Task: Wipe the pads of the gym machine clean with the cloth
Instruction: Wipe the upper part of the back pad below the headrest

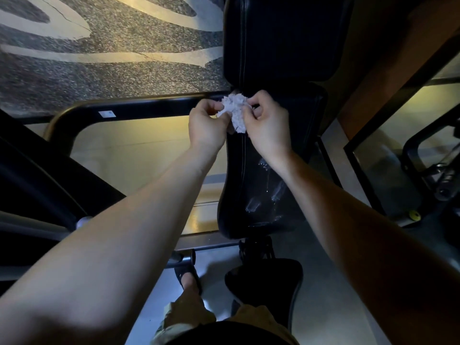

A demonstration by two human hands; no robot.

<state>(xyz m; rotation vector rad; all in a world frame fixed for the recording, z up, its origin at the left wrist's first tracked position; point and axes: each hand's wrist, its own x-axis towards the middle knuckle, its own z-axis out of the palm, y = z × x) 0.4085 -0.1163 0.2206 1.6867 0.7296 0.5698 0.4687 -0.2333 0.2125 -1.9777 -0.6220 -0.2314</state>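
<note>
A crumpled white cloth (235, 112) sits between both raised hands, pinched on one side by the curled fingers of the left hand (207, 125) and on the other by the thumb and fingers of the right hand (267, 125). It hangs in front of the gap where the upper black pad (286, 38) meets the long lower pad (263, 190), whose surface shows wet streaks. A small white label (107, 113) on the black frame bar (139, 109) to the left is too small to read.
</note>
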